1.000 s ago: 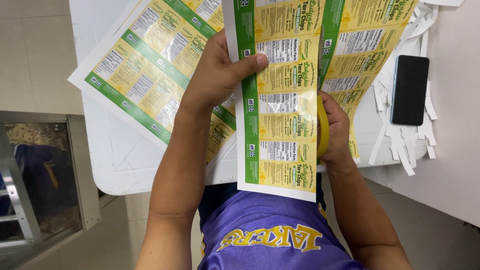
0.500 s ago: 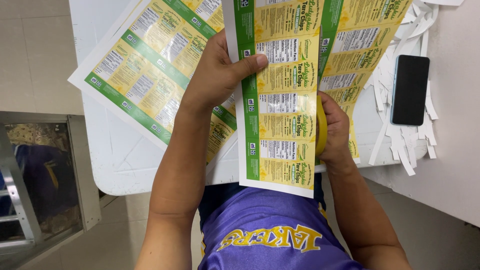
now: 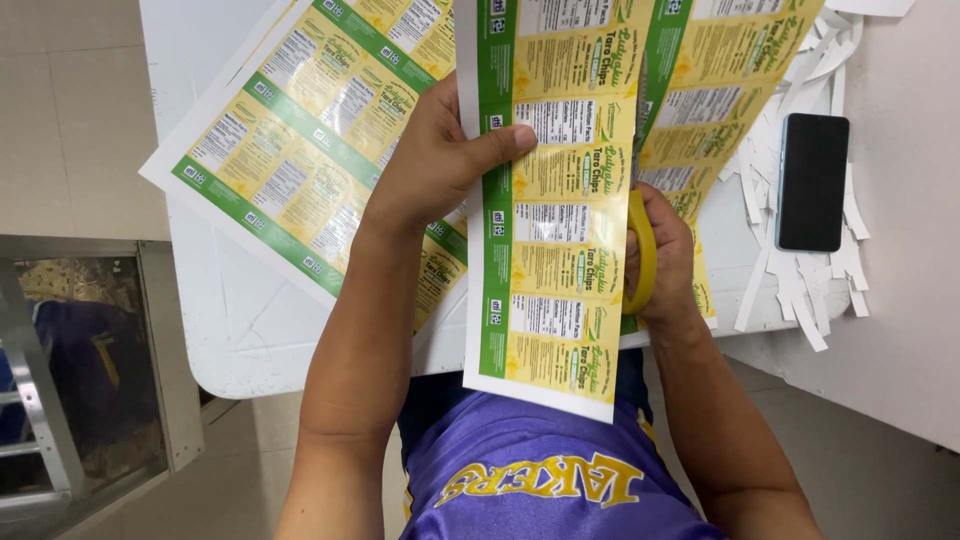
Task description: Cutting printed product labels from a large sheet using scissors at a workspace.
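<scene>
My left hand (image 3: pixel 440 160) grips a long strip of green and yellow printed labels (image 3: pixel 550 230), thumb pressed on its front face. The strip hangs down over my lap past the table edge. My right hand (image 3: pixel 668 262) is closed around yellow-handled scissors (image 3: pixel 643 250), whose blades run up along the strip's right edge, mostly hidden by paper. To the right of the cut, the other part of the label sheet (image 3: pixel 715 90) lies on the table.
A stack of uncut label sheets (image 3: pixel 300 130) lies at the left on the white table (image 3: pixel 250 330). A black phone (image 3: pixel 812 180) rests at the right among several white paper trimmings (image 3: pixel 800 290). A metal frame (image 3: pixel 40 400) stands on the floor at left.
The strip in my left hand has tilted, its lower end swinging slightly left. Both hands stay in nearly the same place; the view shifted a little.
</scene>
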